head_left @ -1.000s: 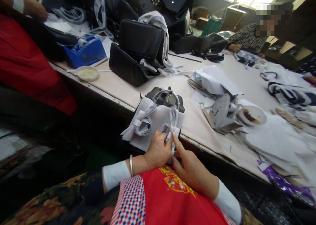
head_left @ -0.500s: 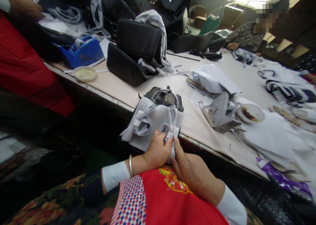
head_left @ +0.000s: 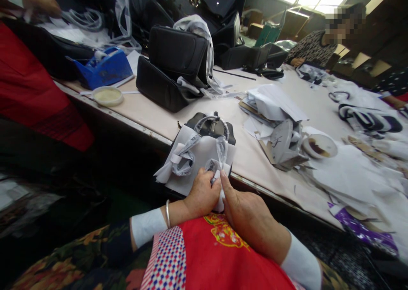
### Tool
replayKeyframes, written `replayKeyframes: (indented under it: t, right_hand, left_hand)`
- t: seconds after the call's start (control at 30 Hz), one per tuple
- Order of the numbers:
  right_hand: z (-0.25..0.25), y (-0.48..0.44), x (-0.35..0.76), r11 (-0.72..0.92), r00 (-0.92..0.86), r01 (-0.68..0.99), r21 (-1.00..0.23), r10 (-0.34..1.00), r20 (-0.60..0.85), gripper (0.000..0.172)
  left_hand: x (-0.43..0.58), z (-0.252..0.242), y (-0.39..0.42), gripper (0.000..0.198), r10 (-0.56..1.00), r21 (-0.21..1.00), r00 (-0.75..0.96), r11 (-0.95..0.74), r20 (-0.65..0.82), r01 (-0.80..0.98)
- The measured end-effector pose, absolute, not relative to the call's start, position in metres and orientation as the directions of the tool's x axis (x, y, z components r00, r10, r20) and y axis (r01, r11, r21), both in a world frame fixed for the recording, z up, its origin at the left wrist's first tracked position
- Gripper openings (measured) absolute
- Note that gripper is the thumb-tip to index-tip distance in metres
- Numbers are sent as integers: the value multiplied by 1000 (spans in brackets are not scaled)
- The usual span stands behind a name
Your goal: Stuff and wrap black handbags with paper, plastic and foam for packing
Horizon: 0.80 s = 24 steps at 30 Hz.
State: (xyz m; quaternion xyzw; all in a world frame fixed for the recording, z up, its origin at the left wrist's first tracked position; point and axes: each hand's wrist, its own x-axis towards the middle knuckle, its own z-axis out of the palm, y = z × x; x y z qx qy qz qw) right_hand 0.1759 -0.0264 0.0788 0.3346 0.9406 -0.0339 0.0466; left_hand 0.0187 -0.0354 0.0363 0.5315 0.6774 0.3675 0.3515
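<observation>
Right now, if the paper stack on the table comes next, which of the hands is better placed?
Probably the right hand: it is nearer the paper stack and lies extended against the white wrapping. The left hand appears curled around that wrapping and would likely have to reach across.

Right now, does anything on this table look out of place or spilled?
The purple packet at right looks odd: it seems to droop over the near edge of the table rather than lie flat. The white paper beside it is loose. I see no spill.
</observation>
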Motion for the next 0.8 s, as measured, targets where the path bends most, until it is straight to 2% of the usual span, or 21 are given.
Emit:
replayKeyframes:
  t: [0.1,0.23,0.4,0.5,0.8]
  right_hand:
    - [75,-22,173,772,-790,613,-170,598,-135,83]
    - [75,-17,168,713,-797,599,-366,573,-189,80]
    - [77,-12,163,579,-740,663,-475,604,-296,77]
    - [74,-13,167,572,-711,697,-433,631,-311,74]
    - [71,-22,183,757,-764,642,-125,616,-193,77]
  left_hand:
    - [19,34,-36,23,981,876,-183,143,-64,461]
    - [18,31,-37,23,983,884,-174,127,-53,450]
    - [18,30,-37,18,982,877,-186,115,-29,466]
    - [18,31,-37,17,982,859,-186,122,-32,497]
    - [19,32,-37,20,979,872,-196,137,-49,469]
